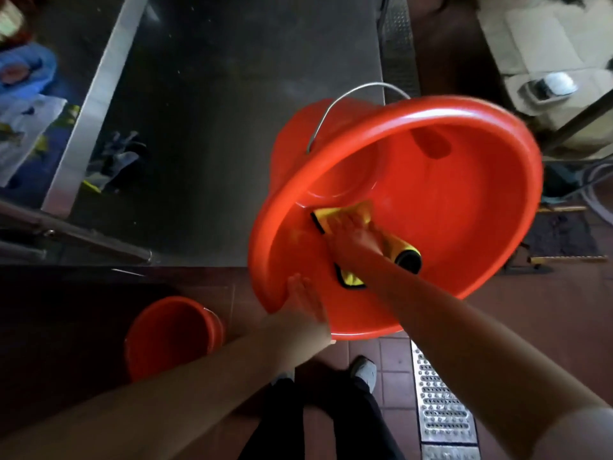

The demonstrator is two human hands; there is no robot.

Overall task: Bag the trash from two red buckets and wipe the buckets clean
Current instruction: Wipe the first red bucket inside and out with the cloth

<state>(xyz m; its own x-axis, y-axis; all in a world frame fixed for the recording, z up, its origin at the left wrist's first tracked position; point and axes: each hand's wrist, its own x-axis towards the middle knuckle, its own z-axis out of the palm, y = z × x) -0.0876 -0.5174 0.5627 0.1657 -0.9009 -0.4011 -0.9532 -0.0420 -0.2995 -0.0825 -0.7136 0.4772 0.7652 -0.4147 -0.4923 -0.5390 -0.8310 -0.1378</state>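
Note:
A large red bucket [464,180] with a metal handle is tilted on its side at the edge of a steel table, its mouth facing me. My right hand [351,237] reaches inside and presses a yellow cloth [335,217] with black trim flat against the inner wall. My left hand [306,298] lies with straight fingers on the bucket's lower left rim. A second, smaller red bucket [172,333] stands upright on the tiled floor at the lower left, beside my left forearm.
The steel table [215,127] holds a pair of grey gloves [116,161] at its left. Blue and white plastic bags [26,104] lie beyond the table's left edge. A metal floor drain grate [441,403] runs by my feet. Cardboard [544,44] sits at the upper right.

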